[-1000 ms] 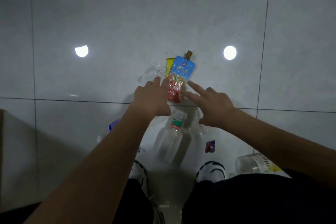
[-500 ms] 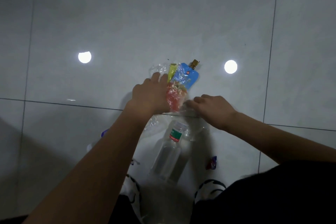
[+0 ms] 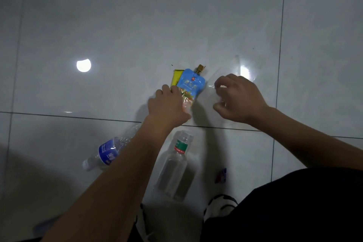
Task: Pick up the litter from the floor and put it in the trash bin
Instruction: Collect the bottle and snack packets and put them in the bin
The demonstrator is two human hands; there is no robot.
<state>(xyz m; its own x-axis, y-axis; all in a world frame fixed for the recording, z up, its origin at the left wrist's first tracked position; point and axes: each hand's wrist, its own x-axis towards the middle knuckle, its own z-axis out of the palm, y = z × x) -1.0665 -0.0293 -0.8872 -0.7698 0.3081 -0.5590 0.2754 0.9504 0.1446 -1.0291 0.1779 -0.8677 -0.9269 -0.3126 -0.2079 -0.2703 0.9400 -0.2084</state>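
Glossy pale floor tiles [image 3: 117, 25], crossed by dark grout lines, are reflecting two round ceiling lights. The left hand [image 3: 169, 106] is reaching forward with its fingers curled tight round a bunch of three wrappers: a blue spouted pouch [image 3: 190, 84] with a small red mark and print too small to read, a yellow wrapper [image 3: 175, 76] poking out just left of it, and a crinkled red wrapper [image 3: 186, 103] pressed under the thumb side. Right of that grip, the right hand [image 3: 239, 100] is hovering palm down, its fingertips curled and apparently pinching a clear plastic film [image 3: 235, 65] that is spreading out beyond the knuckles.

Nearer the person than the grip, two clear bottles are lying on the floor: a blue-labelled bottle [image 3: 107, 153] under the left forearm and a green-and-red-labelled bottle [image 3: 174, 167] between the arms, neither label legible. One small red-and-blue scrap [image 3: 221, 176] is lying below the right wrist, close to a black-and-white shoe [image 3: 222, 201].
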